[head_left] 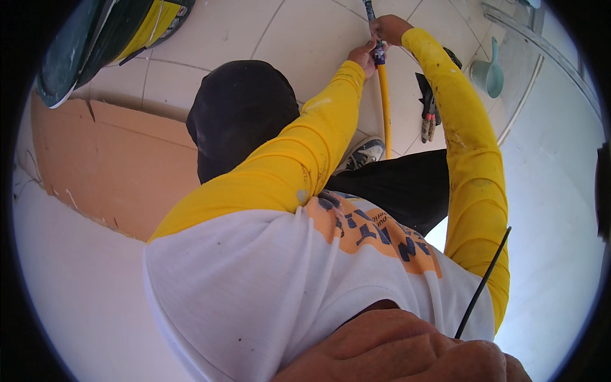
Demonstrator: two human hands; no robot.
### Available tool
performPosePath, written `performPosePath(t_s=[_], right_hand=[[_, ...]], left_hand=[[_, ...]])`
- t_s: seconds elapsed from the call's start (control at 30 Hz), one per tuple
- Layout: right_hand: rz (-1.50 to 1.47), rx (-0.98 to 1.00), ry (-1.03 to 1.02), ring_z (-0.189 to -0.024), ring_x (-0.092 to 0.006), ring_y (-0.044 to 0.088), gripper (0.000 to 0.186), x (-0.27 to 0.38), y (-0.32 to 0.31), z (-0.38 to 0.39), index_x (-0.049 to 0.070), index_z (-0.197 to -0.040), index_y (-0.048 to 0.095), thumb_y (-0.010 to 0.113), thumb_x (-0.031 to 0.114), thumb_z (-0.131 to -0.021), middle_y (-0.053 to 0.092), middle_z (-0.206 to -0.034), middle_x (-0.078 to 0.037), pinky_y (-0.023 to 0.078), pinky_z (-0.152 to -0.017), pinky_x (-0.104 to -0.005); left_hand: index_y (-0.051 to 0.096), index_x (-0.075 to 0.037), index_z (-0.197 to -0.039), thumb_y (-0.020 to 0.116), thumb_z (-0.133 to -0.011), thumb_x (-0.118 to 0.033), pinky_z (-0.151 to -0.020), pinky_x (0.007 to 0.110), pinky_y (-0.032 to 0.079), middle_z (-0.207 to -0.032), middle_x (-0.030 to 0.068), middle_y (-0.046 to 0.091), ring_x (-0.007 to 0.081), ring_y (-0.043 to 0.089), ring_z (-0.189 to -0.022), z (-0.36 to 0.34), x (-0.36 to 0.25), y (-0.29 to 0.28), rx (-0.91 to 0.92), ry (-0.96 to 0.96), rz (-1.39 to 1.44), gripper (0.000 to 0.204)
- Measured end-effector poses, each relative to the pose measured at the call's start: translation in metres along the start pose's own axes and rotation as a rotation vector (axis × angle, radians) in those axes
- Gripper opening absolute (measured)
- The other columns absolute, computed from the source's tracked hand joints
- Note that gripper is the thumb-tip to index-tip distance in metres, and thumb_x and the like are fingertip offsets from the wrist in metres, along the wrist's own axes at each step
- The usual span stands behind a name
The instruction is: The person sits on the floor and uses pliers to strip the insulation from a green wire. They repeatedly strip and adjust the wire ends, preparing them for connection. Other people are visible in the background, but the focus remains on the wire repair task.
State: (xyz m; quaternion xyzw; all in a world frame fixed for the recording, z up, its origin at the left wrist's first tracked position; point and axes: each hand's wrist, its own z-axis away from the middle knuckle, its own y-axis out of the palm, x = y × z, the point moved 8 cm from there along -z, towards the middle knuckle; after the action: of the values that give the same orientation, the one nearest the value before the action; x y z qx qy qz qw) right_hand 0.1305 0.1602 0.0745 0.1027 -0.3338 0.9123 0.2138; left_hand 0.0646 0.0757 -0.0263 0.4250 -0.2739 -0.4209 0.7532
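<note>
Out in front of me, a yellow pole (384,105) with a dark patterned wrapping on its upper part runs down past my shoe (364,155). Closed around the wrapped part is my left hand (363,58), its thumb toward the far end. My right hand (389,29) bends in just beyond it, fingers closed at the same wrapped stretch. What the right fingertips pinch is partly hidden. A short patterned length of the pole shows past both hands. Both arms wear stretched yellow sleeves.
A dark work glove (429,114) with red and grey parts lies on the tiled floor (318,38). Right of it is a pale green dipper (493,77), near a metal frame (541,41). Green and yellow buckets (149,28) and a brown cardboard sheet (114,165) stand left.
</note>
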Motion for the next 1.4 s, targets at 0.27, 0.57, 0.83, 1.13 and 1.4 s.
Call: performPosePath(t_s=[0.27,0.57,0.83,1.13,1.4], right_hand=[[0.155,-0.077,-0.164,-0.070,-0.0204,0.068,0.008,-0.048,0.028,-0.005,0.005,-0.088,0.067,0.061,0.008,-0.084,0.066,-0.078,-0.010,0.056,-0.062,-0.0323],[-0.429,-0.030,0.257,-0.057,-0.0178,0.061,0.015,-0.041,0.019,0.017,0.003,-0.085,0.065,0.063,0.018,-0.085,0.064,-0.070,-0.006,0.050,-0.052,-0.0318],[0.788,-0.509,-0.269,-0.125,-0.0253,0.047,0.022,0.047,0.024,0.079,0.008,-0.104,0.070,0.058,0.016,-0.087,0.056,-0.133,-0.006,0.038,-0.103,-0.0421],[0.729,-0.448,-0.054,-0.123,-0.0281,0.045,0.022,0.055,0.024,0.098,0.008,-0.103,0.069,0.059,0.017,-0.085,0.055,-0.126,-0.006,0.031,-0.108,-0.0452],[0.595,-0.770,0.138,-0.126,-0.0315,0.044,0.021,-0.001,-0.007,0.106,0.015,-0.099,0.072,0.062,0.019,-0.082,0.051,-0.135,-0.009,0.030,-0.107,-0.0510]], left_hand=[[0.059,-0.009,-0.112,0.070,-0.088,-0.025,-0.088,0.040,0.047,-0.102,0.0065,0.066,0.0231,0.061,-0.094,0.005,0.007,0.002,-0.007,-0.056,-0.049,0.031],[0.060,-0.010,-0.112,0.068,-0.090,-0.027,-0.088,0.040,0.047,-0.100,0.0054,0.066,0.0219,0.059,-0.096,0.002,0.006,-0.008,-0.046,-0.069,-0.023,0.029],[0.057,-0.008,-0.115,0.062,-0.094,-0.017,-0.100,0.041,0.044,-0.115,0.0080,0.062,0.0239,0.058,-0.108,-0.006,0.004,-0.009,-0.040,0.008,0.061,0.024],[0.059,-0.008,-0.108,0.068,-0.091,-0.025,-0.091,0.042,0.048,-0.105,0.0105,0.065,0.0256,0.061,-0.098,0.001,0.007,-0.006,-0.116,-0.004,0.023,0.026],[0.057,-0.008,-0.109,0.070,-0.089,-0.030,-0.091,0.046,0.049,-0.105,0.0118,0.066,0.0284,0.061,-0.098,-0.001,0.009,-0.016,-0.132,-0.051,-0.056,0.032]])
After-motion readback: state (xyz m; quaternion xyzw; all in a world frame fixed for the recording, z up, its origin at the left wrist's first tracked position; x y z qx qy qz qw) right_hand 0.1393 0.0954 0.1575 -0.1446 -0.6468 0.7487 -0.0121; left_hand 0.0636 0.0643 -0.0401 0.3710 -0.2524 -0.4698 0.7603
